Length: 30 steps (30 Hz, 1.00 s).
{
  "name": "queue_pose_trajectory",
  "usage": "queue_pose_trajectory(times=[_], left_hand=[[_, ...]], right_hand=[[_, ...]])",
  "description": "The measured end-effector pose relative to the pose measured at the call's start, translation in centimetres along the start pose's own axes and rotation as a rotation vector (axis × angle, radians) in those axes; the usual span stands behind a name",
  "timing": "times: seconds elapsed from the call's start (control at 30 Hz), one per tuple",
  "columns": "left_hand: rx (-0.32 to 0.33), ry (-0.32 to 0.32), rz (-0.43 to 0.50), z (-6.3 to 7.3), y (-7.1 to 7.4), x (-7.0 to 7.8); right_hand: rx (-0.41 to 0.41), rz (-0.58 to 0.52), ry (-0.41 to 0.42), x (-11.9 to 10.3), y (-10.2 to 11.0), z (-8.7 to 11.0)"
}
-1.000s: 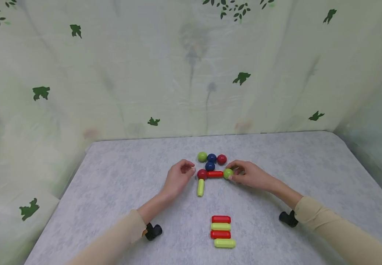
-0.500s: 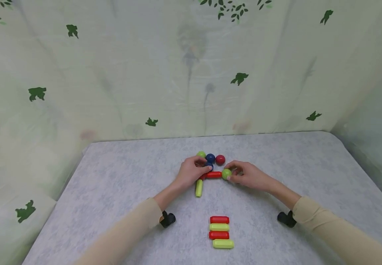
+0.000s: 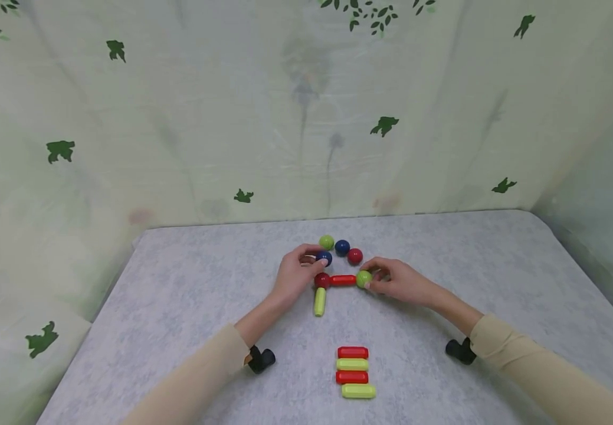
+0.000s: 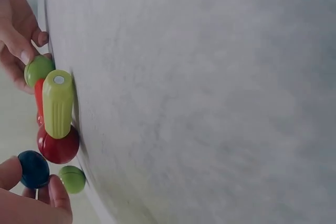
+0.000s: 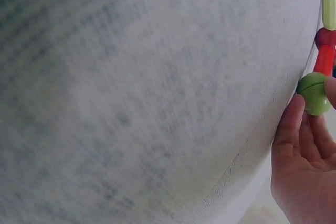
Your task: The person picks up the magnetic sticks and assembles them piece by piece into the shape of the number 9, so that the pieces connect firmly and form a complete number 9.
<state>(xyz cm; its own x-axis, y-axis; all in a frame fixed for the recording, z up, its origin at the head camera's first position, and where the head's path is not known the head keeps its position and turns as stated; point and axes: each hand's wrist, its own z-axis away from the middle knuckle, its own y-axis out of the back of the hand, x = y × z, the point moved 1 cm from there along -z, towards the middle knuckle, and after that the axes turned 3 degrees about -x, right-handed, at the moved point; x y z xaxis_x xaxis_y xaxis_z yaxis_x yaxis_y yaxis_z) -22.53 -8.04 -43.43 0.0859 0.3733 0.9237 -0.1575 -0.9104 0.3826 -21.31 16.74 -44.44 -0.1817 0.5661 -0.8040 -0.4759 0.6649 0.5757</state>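
Note:
My left hand (image 3: pixel 294 273) pinches a dark blue ball (image 3: pixel 324 258) between thumb and fingers, just behind a red ball (image 3: pixel 322 280). That red ball joins a red rod (image 3: pixel 343 280) on its right and a yellow-green rod (image 3: pixel 319 302) that points toward me. At the red rod's far end sits a green ball (image 3: pixel 363 279), gripped by the thumb and fingers of my right hand (image 3: pixel 399 282). In the left wrist view the blue ball (image 4: pixel 34 169) shows between the fingertips. The right wrist view has the green ball (image 5: pixel 314 94) in the right fingers.
Behind the joined pieces lie a loose green ball (image 3: pixel 327 242), a blue ball (image 3: pixel 342 247) and a red ball (image 3: pixel 355 255). Nearer me, several red and yellow-green rods (image 3: pixel 352 365) lie stacked in a column on the grey table (image 3: pixel 205 265). A printed curtain hangs behind the table.
My left hand has reached in from the left, taken the nearer blue ball and drawn it left. The loose green and blue balls have shifted slightly. My right hand stays on its green ball.

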Motion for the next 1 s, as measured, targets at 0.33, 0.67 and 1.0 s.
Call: queue_pose_trajectory(times=[0.33, 0.67, 1.0], left_hand=[[-0.032, -0.065, -0.050, 5.2, 2.5, 0.3], [-0.175, 0.074, -0.078, 9.5, 2.0, -0.4], [-0.180, 0.141, -0.064, 10.1, 0.9, -1.0]], right_hand=[[0.007, -0.002, -0.009, 0.1, -0.2, 0.0], [0.009, 0.002, -0.004, 0.0, 0.0, 0.1], [0.014, 0.063, -0.010, -0.4, 0.0, 0.2]])
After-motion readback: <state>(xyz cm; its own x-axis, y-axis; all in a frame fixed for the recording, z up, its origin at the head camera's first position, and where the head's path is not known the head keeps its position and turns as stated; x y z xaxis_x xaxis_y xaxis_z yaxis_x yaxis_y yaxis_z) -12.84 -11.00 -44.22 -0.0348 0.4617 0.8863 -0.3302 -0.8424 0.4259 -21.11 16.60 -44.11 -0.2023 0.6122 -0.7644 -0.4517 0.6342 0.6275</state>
